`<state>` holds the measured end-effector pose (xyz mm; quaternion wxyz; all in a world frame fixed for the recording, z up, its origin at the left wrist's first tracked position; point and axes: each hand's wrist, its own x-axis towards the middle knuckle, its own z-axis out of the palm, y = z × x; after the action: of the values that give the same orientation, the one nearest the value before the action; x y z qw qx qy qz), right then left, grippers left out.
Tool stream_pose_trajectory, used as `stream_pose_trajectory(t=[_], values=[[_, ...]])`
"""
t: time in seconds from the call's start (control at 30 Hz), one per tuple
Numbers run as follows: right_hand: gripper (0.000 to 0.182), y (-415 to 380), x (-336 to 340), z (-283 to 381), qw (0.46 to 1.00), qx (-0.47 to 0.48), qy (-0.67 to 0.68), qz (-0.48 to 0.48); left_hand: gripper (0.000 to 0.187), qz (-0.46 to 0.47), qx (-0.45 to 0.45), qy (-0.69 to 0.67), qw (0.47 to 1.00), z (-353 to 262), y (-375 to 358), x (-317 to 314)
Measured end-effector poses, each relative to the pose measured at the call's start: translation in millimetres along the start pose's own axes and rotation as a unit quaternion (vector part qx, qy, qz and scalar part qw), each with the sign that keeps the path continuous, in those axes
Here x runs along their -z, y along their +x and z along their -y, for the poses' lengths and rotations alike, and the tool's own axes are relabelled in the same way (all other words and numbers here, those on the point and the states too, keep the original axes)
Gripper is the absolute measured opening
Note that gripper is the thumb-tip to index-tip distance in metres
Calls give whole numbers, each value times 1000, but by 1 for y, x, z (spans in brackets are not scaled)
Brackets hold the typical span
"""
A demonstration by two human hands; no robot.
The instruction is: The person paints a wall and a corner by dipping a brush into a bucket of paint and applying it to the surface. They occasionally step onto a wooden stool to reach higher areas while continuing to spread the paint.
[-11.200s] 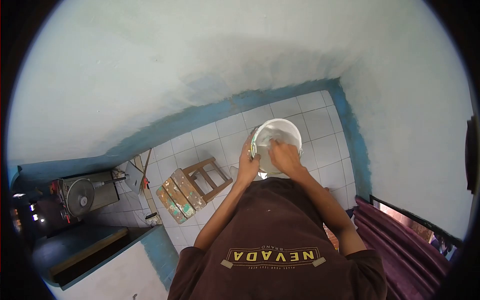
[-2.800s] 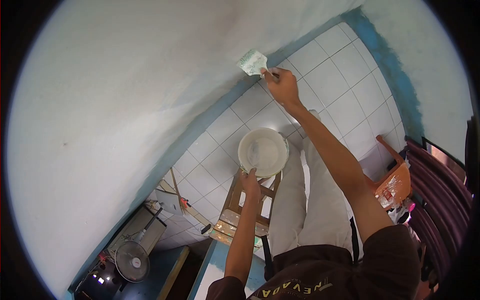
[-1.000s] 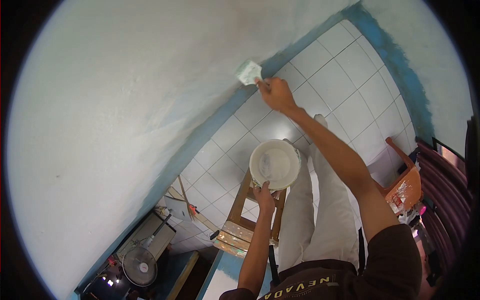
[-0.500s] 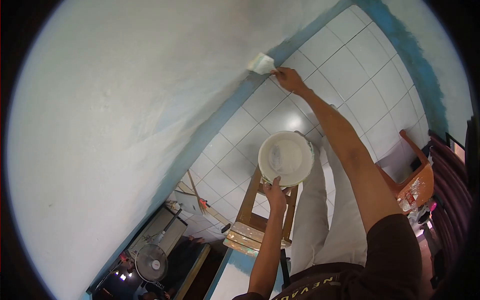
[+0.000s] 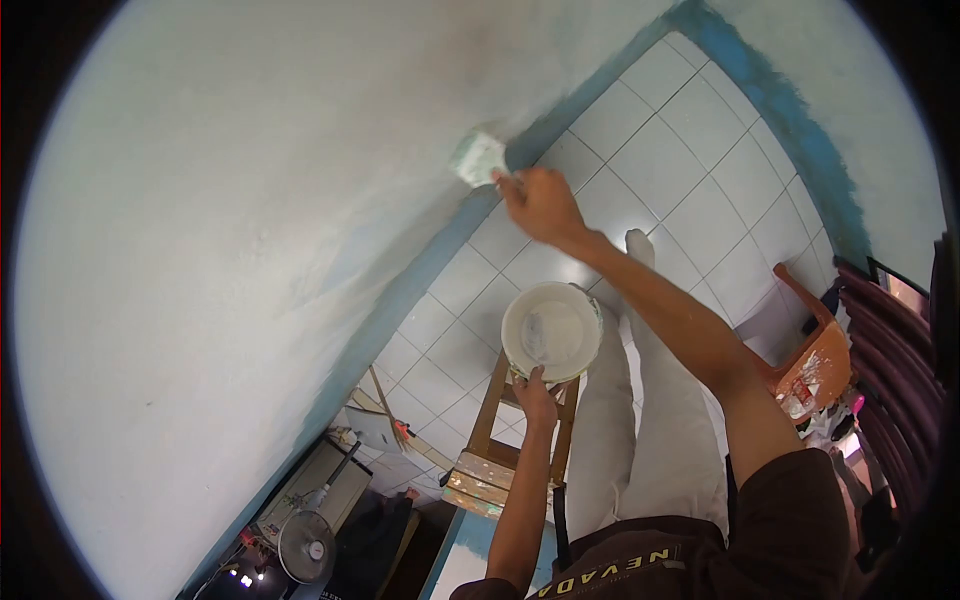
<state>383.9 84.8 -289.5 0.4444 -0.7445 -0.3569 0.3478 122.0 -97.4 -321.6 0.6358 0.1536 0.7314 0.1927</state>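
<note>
My right hand [image 5: 543,207] is closed round the handle of a wide paintbrush [image 5: 481,159]. Its whitish bristles lie at the pale wall [image 5: 250,200], just above a blue band [image 5: 425,245] along the wall's foot. Lower down, my left hand [image 5: 537,396] grips the near rim of a white paint bucket [image 5: 510,335], thumb over the edge and fingers hidden beneath. Whitish paint shows inside the bucket. Under the bucket and my left forearm stands a paint-spattered wooden stool [image 5: 490,475].
White floor tiles [image 5: 660,165] spread out beyond my legs. An orange plastic chair [image 5: 815,365] with items on its seat stands at right beside a dark red curtain [image 5: 890,385]. At lower left are a fan [image 5: 306,547], a cabinet [image 5: 310,465] and a long stick [image 5: 385,395].
My right hand and the paintbrush have moved left and down along the wall, nearer to me. The bucket in my left hand sits slightly left and lower in view.
</note>
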Motion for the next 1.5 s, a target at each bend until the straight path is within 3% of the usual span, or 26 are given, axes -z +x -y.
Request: stream_pose_trajectory(t=[0.07,0.17,0.2,0.3,0.37,0.5,0.57,0.63,0.73,0.83,0.97,1.1,1.23,1.33,1.43,1.5], values=[[47,-21,17,36,996,84,21,-25,53,32,-8,-5,999,-5,-3,-7],[47,-31,32,53,991,116,65,9,54,58,-13,-9,998,-12,-3,-21],[43,-24,29,40,980,196,27,-29,54,58,-15,-8,998,-13,-1,-26],[40,18,6,-20,968,238,28,-78,55,26,-11,0,1000,-10,3,-35],[40,43,-7,-76,984,165,-61,-10,56,47,-28,0,998,-11,0,-41],[44,62,-41,-171,989,86,-116,21,55,18,-13,-2,1000,-8,2,-46],[50,64,-53,-207,981,-69,-173,64,55,-1,-6,-14,1000,-3,3,-49],[57,63,-59,-224,979,-102,-164,67,55,4,8,-36,999,2,3,-47],[58,71,-45,-167,975,-113,-184,55,54,8,15,-51,999,4,1,-46],[56,47,-9,-68,988,-90,-114,43,54,28,3,-45,999,9,0,-41],[51,5,37,19,1000,12,-23,12,55,51,1,-37,998,2,-8,-41],[47,-10,49,40,986,142,90,18,55,35,0,-42,999,-8,-14,-45],[37,32,14,-22,985,171,22,-5,53,12,-1,-66,998,-2,-4,-40],[42,60,-18,-109,992,117,-14,45,53,24,-10,-61,998,-1,1,-35],[51,63,-43,-184,993,85,-77,-1,54,34,-27,-64,997,8,9,-27],[58,64,-42,-201,984,-64,-154,61,54,19,-15,-52,998,1,2,-30]])
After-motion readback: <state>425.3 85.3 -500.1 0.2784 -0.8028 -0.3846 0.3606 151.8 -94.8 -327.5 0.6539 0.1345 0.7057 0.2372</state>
